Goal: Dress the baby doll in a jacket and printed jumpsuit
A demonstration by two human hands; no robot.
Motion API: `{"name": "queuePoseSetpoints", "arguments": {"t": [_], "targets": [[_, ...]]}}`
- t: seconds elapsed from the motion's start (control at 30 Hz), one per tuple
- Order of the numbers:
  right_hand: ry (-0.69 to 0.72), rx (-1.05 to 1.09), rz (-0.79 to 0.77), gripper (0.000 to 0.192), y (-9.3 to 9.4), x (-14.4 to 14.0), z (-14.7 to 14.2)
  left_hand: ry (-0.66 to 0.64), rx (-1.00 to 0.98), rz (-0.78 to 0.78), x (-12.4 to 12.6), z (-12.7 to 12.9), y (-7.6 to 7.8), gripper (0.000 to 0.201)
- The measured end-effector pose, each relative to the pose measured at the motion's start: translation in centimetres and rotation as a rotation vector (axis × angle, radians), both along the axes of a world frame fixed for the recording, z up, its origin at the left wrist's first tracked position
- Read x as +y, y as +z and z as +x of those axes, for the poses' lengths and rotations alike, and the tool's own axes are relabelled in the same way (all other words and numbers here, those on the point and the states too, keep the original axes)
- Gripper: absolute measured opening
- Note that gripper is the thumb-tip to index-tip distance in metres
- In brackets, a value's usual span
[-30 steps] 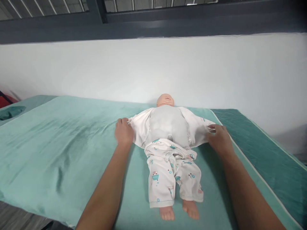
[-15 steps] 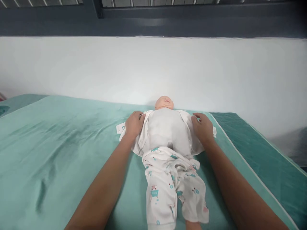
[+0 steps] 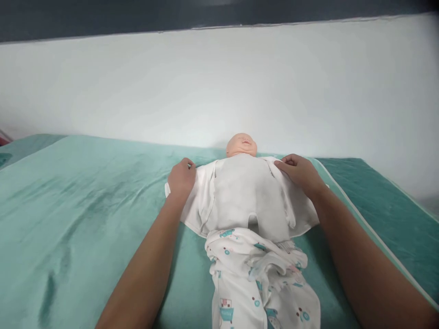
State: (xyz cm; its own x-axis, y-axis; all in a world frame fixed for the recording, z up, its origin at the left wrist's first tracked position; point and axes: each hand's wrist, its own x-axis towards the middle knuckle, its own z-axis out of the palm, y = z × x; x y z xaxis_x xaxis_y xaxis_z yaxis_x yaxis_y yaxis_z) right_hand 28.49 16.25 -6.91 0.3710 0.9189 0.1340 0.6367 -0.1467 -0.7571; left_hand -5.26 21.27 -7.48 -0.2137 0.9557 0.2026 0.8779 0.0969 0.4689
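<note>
A baby doll (image 3: 242, 145) lies on its back on a teal towel (image 3: 85, 196), head toward the wall. It has a grey cloth torso (image 3: 247, 196) and wears white printed trousers (image 3: 260, 283). An open white top (image 3: 199, 201) is spread out under it on both sides. My left hand (image 3: 181, 179) rests on the top's left flap by the doll's shoulder, fingers curled on the fabric. My right hand (image 3: 299, 173) grips the right flap near the other shoulder.
A white wall (image 3: 219, 87) rises right behind the doll's head, with a dark window frame (image 3: 103, 18) above it. A darker green cloth (image 3: 373, 192) covers the surface to the right. The towel stretches far to the left.
Both hands moved in from the spread flap edges to the doll's shoulders. The view has come closer, and the doll's feet have dropped out of the frame.
</note>
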Motion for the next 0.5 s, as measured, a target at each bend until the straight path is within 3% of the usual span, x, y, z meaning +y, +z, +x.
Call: {"name": "queuePoseSetpoints", "arguments": {"t": [0.3,0.5], "targets": [[-0.206,-0.184,0.065,0.019,-2.4,0.7,2.8,-0.020,0.165,0.049,-1.0,0.0,0.6,0.032],[-0.229,-0.157,0.173,0.021,-1.5,-1.1,1.5,0.004,0.247,0.016,-1.9,-0.2,0.8,0.043]]}}
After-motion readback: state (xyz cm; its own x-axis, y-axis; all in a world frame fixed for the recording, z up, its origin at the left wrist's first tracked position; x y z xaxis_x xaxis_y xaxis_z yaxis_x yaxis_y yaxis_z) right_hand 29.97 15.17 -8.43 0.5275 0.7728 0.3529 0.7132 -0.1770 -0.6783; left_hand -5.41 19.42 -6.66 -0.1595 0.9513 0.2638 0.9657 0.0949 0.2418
